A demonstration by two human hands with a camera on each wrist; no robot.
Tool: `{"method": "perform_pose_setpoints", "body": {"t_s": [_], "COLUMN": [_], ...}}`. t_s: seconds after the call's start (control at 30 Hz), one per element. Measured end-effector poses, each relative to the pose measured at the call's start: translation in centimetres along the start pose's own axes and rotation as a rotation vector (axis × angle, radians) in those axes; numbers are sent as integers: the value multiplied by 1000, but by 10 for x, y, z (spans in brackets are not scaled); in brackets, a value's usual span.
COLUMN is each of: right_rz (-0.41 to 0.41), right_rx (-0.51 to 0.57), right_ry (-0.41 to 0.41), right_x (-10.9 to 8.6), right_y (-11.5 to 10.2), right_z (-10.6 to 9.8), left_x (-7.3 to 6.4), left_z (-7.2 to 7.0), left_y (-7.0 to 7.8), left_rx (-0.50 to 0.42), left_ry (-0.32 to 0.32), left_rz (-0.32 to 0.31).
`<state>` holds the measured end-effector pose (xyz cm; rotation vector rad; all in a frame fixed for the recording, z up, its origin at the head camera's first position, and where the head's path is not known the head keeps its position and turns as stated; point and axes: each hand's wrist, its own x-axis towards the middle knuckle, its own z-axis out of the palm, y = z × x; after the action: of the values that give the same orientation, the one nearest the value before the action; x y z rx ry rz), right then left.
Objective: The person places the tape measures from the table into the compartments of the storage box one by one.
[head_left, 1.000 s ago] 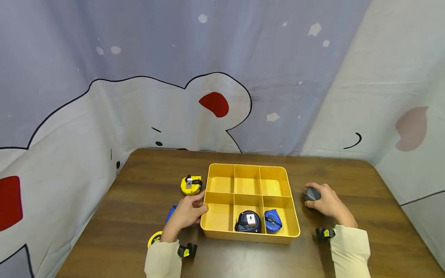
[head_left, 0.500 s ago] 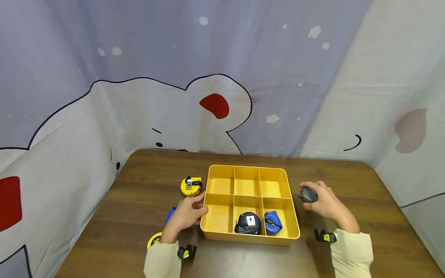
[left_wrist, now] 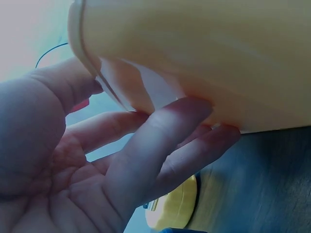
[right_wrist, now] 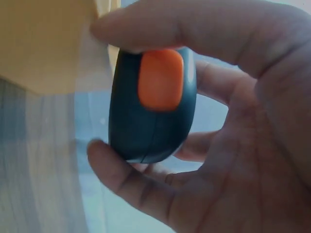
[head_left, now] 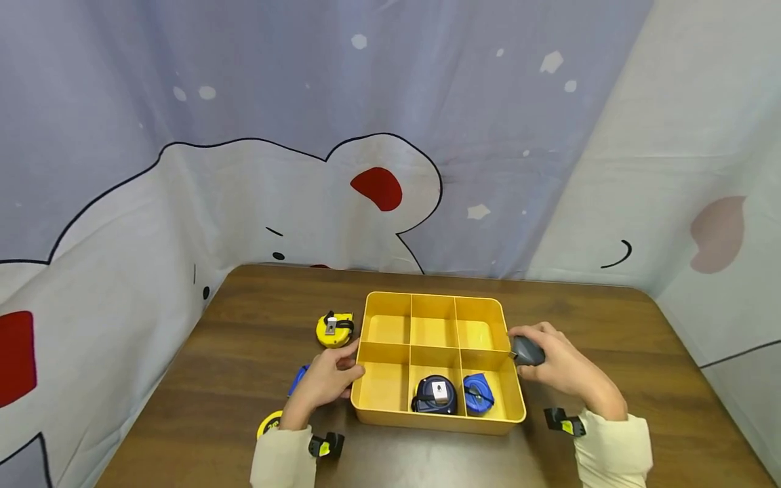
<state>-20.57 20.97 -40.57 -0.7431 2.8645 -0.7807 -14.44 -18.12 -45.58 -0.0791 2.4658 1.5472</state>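
A yellow compartment box (head_left: 436,423) stands on the table. My left hand (head_left: 327,381) grips its left wall; in the left wrist view the thumb (left_wrist: 68,82) lies at the rim and the fingers are against the outer side. A dark grey tape measure (head_left: 528,351) is held between the thumb and fingers of my right hand (head_left: 564,362), beside the box's right wall. Its orange button (right_wrist: 161,80) faces the right wrist camera. In the front row of the box, a navy tape measure (head_left: 434,395) lies in the middle compartment and a blue tape measure (head_left: 478,394) in the right one.
Left of the box lies a yellow tape measure (head_left: 335,330). A blue item (head_left: 297,378) and a yellow-and-black tape measure (head_left: 269,423) are partly hidden by the left hand and sleeve. A patterned curtain (head_left: 488,135) hangs behind the table.
My right hand has lifted the grey tape measure and carried it left, up to the box's right wall. The left hand keeps its grip on the box.
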Motion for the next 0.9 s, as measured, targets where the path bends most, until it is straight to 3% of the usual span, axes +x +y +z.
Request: {"method": "perform_pose_setpoints", "body": {"t_s": [0.33, 0.9], "right_rz": [-28, -120], "right_rx": [-7, 49], "right_ry": [-42, -140], "right_x": [1, 16], "right_y": [-23, -76], "right_z": [5, 25], "left_x": [-3, 0], "left_z": [1, 3], "left_y": [-3, -3], "left_rx": [-37, 6], "left_ry": [-13, 11], "left_rz": [5, -20]}}
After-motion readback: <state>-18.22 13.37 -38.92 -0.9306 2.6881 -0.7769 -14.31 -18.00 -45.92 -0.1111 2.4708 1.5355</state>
